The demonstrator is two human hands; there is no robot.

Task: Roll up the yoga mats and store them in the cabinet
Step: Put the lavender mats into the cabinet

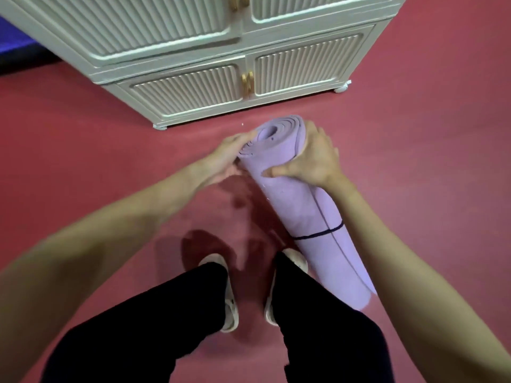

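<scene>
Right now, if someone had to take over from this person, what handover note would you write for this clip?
Right hand: grips the rolled purple yoga mat near its far end.
Left hand: fingers at the spiral end of the roll, steadying it; grip unclear.
Mat: fully rolled, a thin dark strap around it, held slanted in front of the person's feet.
Cabinet: straight ahead, all visible doors closed.
Done: this mat is rolled.
Left: open a cabinet door and put the roll inside. No other mats are in view.
</scene>
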